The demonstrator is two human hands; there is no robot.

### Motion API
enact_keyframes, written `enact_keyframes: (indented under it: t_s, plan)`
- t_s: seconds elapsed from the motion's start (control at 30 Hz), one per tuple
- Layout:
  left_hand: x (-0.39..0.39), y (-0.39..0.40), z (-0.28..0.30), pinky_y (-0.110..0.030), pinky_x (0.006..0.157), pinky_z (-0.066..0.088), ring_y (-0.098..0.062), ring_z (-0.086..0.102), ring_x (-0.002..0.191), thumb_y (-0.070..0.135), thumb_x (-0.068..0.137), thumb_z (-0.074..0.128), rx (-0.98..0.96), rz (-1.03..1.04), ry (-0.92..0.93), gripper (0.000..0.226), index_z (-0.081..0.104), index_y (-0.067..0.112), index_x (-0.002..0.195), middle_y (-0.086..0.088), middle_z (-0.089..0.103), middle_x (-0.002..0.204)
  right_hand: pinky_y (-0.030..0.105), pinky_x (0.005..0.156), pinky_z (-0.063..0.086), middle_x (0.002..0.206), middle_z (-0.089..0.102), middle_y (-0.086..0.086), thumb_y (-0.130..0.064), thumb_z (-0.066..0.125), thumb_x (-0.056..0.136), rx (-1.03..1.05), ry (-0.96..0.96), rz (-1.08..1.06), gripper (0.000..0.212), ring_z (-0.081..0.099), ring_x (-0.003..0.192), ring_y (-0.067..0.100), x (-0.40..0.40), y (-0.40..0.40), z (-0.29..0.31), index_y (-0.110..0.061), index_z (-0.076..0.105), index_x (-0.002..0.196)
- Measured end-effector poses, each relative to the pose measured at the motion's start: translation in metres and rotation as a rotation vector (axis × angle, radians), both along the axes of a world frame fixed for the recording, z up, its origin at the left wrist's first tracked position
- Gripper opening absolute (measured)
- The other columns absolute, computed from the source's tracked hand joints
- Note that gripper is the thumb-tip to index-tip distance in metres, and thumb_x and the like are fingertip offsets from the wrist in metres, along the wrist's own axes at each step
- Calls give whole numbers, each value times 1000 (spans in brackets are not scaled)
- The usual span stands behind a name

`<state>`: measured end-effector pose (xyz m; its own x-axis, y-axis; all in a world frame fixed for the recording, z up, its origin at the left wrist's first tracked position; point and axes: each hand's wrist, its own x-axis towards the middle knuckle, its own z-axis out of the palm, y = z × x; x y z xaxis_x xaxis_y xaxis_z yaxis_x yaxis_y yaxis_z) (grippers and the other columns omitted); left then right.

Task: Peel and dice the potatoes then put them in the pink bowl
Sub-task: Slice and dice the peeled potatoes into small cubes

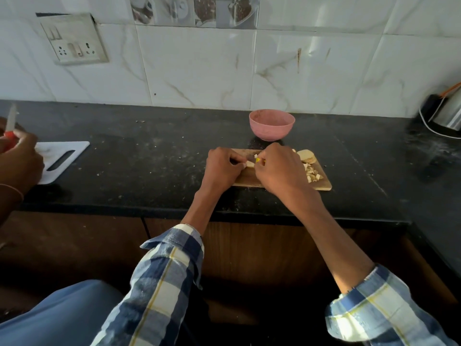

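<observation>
Potato piece, pale and small, lies on the wooden cutting board between the two hands, near the board's left half. The left hand rests on the board's left end with its fingers curled, the fingertips pinching the piece from the left side. The right hand covers the middle of the board, its fingers curled round a yellow-handled tool, of which only a small yellow bit shows between the hands; the blade cannot be made out. Potato slices lie stacked at the board's far right corner, and diced potato is heaped along the board's right edge, just beside the right hand.

The pink bowl stands upright on the black surface just behind the board, near the back edge of the surface by the tiled wall; its inside cannot be seen well enough to tell what it holds.

At the left edge of the surface lies a white cutting board. Over it another person's hand grips a red-handled knife, blade pointing up. At the far right corner of the surface stands a steel appliance with a white cable. A switch panel is set in the wall above the left part of the surface.
</observation>
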<state>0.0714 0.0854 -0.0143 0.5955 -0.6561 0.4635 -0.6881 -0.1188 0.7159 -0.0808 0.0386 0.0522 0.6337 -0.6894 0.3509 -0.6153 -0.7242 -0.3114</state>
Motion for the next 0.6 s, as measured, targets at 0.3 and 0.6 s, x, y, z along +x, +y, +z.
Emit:
enact_keyframes:
  t_s: [0.3,0.6]
  plan:
    - [-1,-1,0,-3,72,49,-2,68,73,6,88,78,10,15,-12,12,85,16,91,5,78,86,38,77,57,99,71,5,-29,64,99,-41,33,12,25,67,87,21,-4,2,-13,-12,70,116]
    - [-5,-2,1,-9,66,51,-3,67,69,9,87,76,37,44,-84,14,84,20,85,10,76,78,29,67,41,93,66,3,-29,61,101,-123,91,48,22,60,80,16,-24,26,-18,-14,70,115]
